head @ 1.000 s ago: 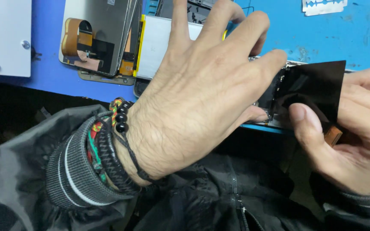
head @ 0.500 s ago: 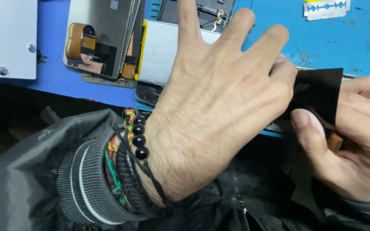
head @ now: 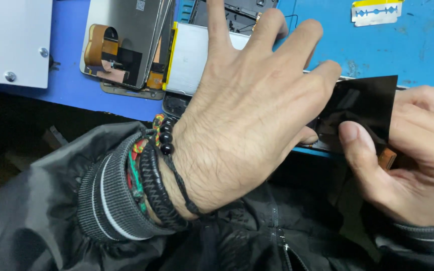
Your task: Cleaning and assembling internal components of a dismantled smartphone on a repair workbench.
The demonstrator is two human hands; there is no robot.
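Left hand (head: 247, 115) spread flat, pinning opened phone (head: 187, 55). Right hand (head: 408, 150) pinching thin black film (head: 365, 103): light, floppy, smudge-prone; best gripped by edges.

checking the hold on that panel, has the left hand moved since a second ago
Yes. The left hand has spread its fingers and reached farther up over the silver battery on the blue mat.

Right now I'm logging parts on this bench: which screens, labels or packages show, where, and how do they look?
Dark glossy sheet: right, pinched by the right hand; the left hand covers its near end.
Phone screen assembly: upper left on the blue mat, grey back up, orange flex.
Small square label: its top edge, pale with dark marks.
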